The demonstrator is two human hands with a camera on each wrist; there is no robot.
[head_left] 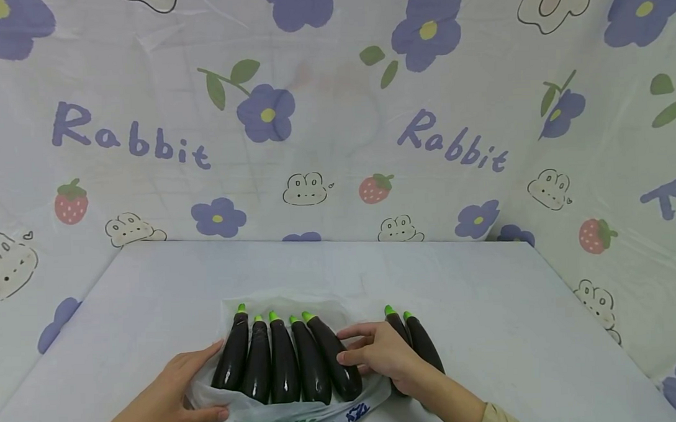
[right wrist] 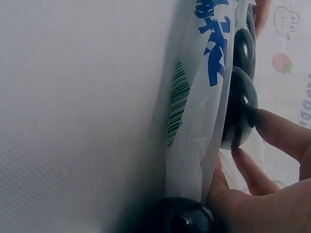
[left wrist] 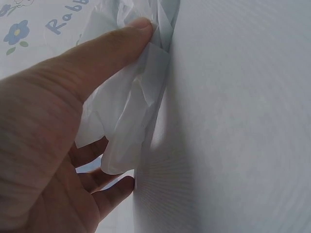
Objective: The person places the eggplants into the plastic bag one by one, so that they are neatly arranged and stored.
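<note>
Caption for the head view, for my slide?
Left hand touching a white bag holding five eggplants, right hand touching the rightmost; two more lie outside.

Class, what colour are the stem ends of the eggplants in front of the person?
The stem ends are bright green, clearest in the head view.

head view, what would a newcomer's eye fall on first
Probably the five dark eggplants side by side in the white bag, low in the middle, their tips bright green. Next come two more eggplants right of the bag, partly hidden by the right hand. Behind, the backdrop shows large purple flowers and the word Rabbit.
</note>
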